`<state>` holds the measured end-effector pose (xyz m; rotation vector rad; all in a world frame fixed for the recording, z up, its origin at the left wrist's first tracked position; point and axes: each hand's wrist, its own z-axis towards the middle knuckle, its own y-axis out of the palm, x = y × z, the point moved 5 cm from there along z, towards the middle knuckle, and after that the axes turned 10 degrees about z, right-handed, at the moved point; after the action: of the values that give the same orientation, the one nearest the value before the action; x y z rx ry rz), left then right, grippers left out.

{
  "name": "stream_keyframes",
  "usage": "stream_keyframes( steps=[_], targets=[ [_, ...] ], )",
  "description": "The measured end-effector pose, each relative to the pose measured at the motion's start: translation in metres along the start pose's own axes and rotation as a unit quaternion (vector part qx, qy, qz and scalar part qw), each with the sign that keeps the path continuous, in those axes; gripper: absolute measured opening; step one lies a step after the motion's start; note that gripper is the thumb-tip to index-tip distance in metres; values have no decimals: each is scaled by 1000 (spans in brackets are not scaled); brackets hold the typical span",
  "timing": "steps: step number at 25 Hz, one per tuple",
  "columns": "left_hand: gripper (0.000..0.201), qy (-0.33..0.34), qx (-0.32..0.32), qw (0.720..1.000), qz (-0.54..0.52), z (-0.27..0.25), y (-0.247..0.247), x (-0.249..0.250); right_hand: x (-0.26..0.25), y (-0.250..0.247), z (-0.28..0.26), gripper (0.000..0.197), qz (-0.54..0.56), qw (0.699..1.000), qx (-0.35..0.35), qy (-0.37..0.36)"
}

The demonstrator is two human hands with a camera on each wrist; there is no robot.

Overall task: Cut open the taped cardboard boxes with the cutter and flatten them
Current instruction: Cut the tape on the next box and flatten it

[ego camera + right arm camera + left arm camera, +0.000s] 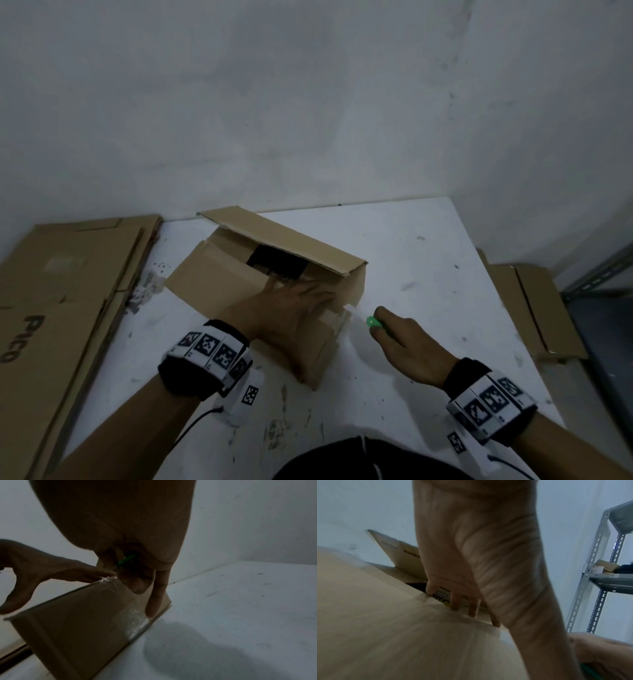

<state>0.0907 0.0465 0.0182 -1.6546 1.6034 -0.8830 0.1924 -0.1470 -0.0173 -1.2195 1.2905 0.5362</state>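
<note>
Bare grey-white walls meet in a corner behind the scuffed white bench (428,260) at which you work. On it, near the middle, lies the brown cardboard box (219,281), its far flap (284,236) raised so that the dark inside shows. Your left hand (291,308) lies flat on the top panel with its fingers (455,601) straight and spread, their tips reaching to the edge of the opening, where the left wrist view shows a printed yellow and black label (442,595); the thumb hangs down over the near corner of the box. Your right hand (407,342) is just beside the box's right end, curled round the green-handled cutter (373,322), whose green tip points at the clear tape (135,616) on that end. From the right wrist view one finger (157,595) of this hand reaches down along the taped end panel, but the blade itself is too dark to make out. Flattened brown cardboard sheets (61,308) printed with dark letters lie past the bench's left edge, more flat cardboard (534,308) lies past its right edge, and a grey metal shelf rack (604,574) stands on the right.
</note>
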Motion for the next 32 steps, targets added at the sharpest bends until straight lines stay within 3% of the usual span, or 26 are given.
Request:
stream_keyframes(
  steps=[5, 10, 16, 32],
  targets=[
    [140, -47, -38, 996, 64, -4, -2, -13, -7, 12, 19, 29, -19, 998, -14, 55],
    [135, -43, -20, 998, 43, -6, -6, -11, -16, 13, 31, 34, 1, 996, 64, 68],
    [134, -49, -39, 997, 38, 4, -2, -15, -23, 16, 23, 36, 16, 994, 19, 106],
    [135, -54, -43, 996, 52, 6, 0, -16, -24, 18, 6, 28, 53, 988, 21, 142]
  ],
)
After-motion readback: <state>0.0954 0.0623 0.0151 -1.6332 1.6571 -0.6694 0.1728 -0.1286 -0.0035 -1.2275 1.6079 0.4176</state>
